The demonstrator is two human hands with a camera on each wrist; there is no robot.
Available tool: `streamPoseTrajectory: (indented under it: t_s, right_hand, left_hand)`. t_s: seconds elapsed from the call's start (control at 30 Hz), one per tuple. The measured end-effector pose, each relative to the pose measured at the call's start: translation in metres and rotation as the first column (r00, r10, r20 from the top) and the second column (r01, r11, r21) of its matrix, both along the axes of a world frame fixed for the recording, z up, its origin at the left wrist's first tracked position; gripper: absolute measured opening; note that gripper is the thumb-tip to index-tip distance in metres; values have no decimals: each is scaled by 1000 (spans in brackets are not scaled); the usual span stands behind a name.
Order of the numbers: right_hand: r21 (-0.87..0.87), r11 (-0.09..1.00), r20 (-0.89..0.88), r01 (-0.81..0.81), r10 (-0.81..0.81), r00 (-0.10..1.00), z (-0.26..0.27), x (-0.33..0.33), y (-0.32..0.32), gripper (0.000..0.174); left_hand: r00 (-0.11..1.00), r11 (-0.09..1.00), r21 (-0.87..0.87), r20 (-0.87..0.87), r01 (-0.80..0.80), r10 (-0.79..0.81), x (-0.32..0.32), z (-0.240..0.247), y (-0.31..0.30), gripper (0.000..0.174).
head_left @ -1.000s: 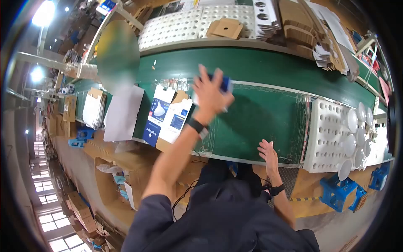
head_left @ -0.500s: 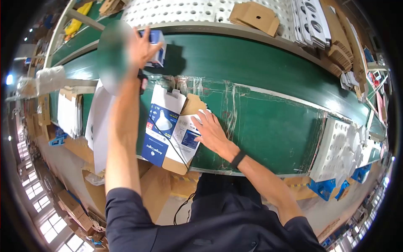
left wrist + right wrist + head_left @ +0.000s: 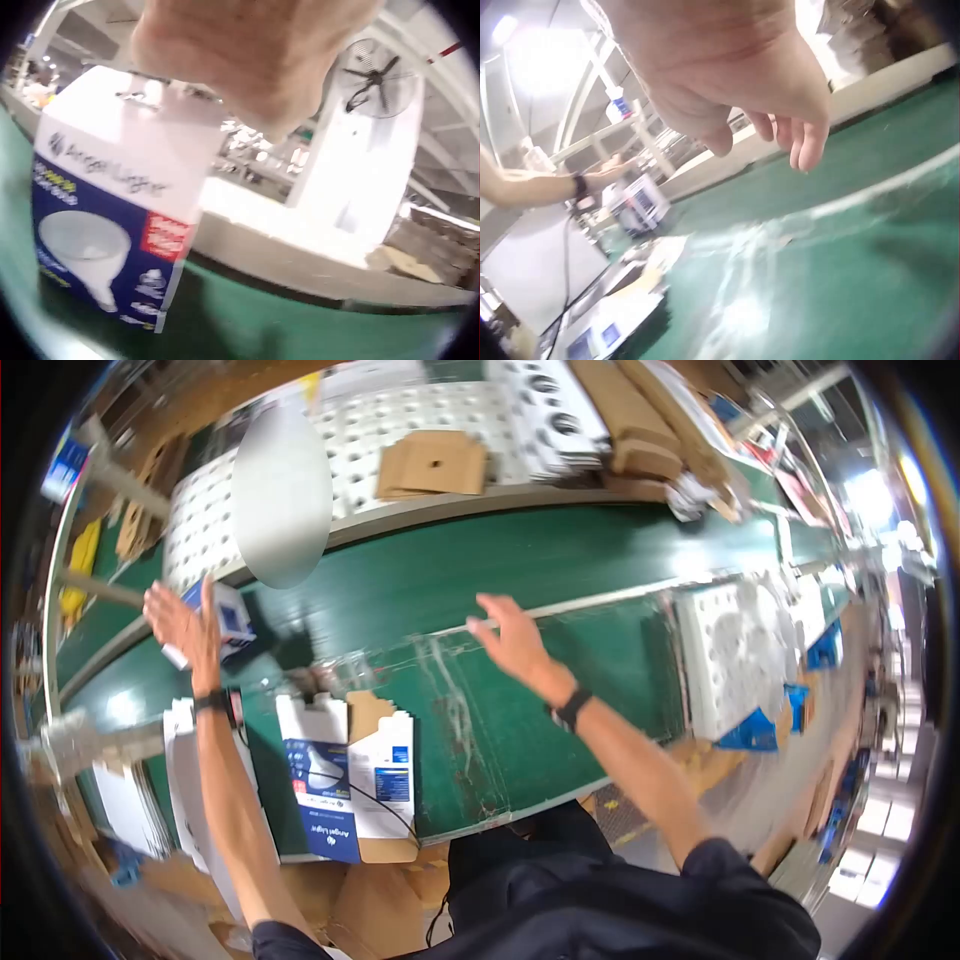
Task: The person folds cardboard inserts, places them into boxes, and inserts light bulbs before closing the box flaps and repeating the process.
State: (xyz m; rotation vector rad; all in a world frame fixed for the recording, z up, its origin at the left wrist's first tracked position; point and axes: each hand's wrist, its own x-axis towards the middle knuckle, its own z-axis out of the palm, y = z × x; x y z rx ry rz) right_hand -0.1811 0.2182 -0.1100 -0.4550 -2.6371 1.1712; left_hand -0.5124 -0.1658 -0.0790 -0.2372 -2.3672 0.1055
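A blue and white light bulb box [image 3: 232,622] stands on the green surface at the left; the left wrist view shows its printed bulb picture on the box [image 3: 112,225]. My left hand [image 3: 185,628] is at the box, its fingers extended and overlapping the box's left side in the head view. Its fingertips are out of sight in the left wrist view. My right hand [image 3: 520,645] hovers over the middle of the table, holding nothing, with its fingers loosely bent. Between the arms lies a flattened printed carton [image 3: 375,825] with a dark cord across it.
A ledge behind bears white perforated trays [image 3: 400,415], brown cardboard pieces [image 3: 430,465] and stacked white sheets [image 3: 550,420]. At the right is another perforated tray [image 3: 715,680]. White sheets [image 3: 185,760] lie under the left arm, and blue stools [image 3: 748,730] stand beyond the front edge.
My left hand has carried the bulb box from the table's middle to the far left. My right hand rose from near the front edge, passed by the flat carton and moved back right, over the table.
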Motion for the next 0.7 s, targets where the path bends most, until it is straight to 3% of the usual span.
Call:
streamPoseTrajectory:
  t_s: [0.03, 0.07, 0.1, 0.13, 0.17, 0.2, 0.23, 0.27, 0.3, 0.33, 0.37, 0.4, 0.43, 0.47, 0.5, 0.57, 0.63, 0.67, 0.7]
  right_hand:
    - [-77, 994, 72, 78, -72, 995, 1, -1, 35, 48]
    - [34, 994, 30, 106, -107, 994, 5, 5, 59, 47]
    - [160, 977, -1, 143, -145, 989, 9, 12, 78, 46]
    - [107, 968, 29, 226, -230, 973, 18, 28, 92, 45]
    - [40, 957, 41, 288, -289, 956, 30, 45, 104, 44]
    - [76, 940, 32, 332, -335, 942, 42, 76, 119, 44]
    - [180, 896, -25, 406, -408, 913, 53, 108, 129, 43]
    - [269, 846, -87, 461, -455, 886, 63, 137, 141, 43]
    - [421, 751, -115, 509, -512, 851, 64, 178, 161, 44]
    - [420, 689, -156, 591, -587, 794, 77, 216, 177, 45]
    - [422, 582, -220, 696, -679, 701, 72, 264, 200, 49]
    - [606, 401, -286, 688, -696, 658, 60, 318, 234, 52]
    - [629, 264, -286, 732, -797, 532, 67, 363, 257, 58]
    - [664, 204, -198, 719, -880, 432, 89, 396, 270, 74]
    - [656, 188, -209, 731, -885, 416, 91, 421, 288, 74]
    - [733, -9, -164, 680, -973, 163, 81, 478, 328, 84]
    - [763, 21, 19, 646, -1000, 11, 63, 544, 366, 89]
    - [762, 97, 111, 640, -994, 19, 56, 578, 375, 91]
    - [749, 193, 198, 634, -978, 63, 40, 604, 393, 94]
  left_hand:
    - [971, 969, 93, -97, 227, -218, 20, 3, 9, 82]
    - [912, 880, 291, 53, 375, -406, 57, 7, 28, 72]
    - [833, 817, 442, 233, 369, -502, 103, 21, 60, 65]
    - [782, 869, 286, 387, 403, -489, 136, 9, 69, 63]
    - [655, 779, 342, 422, 526, -627, 162, -20, 70, 63]
    - [452, 681, 665, 528, 307, -719, 207, -39, 77, 63]
    - [291, 754, 451, 729, 477, -620, 236, -34, 83, 60]
    - [68, 760, 618, 765, 200, -640, 274, -5, 108, 54]
    - [-98, 822, 476, 877, 314, -471, 291, 21, 126, 51]
    - [-228, 836, 520, 847, 174, -480, 310, 40, 142, 51]
    - [-217, 792, 555, 831, 256, -512, 318, 38, 147, 51]
    - [-187, 774, 579, 815, 256, -548, 318, 45, 157, 51]
    - [-157, 755, 603, 797, 258, -583, 317, 50, 167, 51]
    - [-88, 732, 653, 755, 194, -650, 309, 26, 163, 49]
    - [-49, 729, 660, 746, 181, -664, 300, 31, 176, 50]
    - [49, 755, 642, 756, 134, -652, 289, 47, 213, 51]
    - [-11, 769, 612, 784, 186, -621, 258, 44, 251, 50]
    - [31, 591, 764, 605, 258, -796, 246, 22, 266, 48]
    - [93, 678, 661, 691, 321, -717, 252, 61, 302, 49]
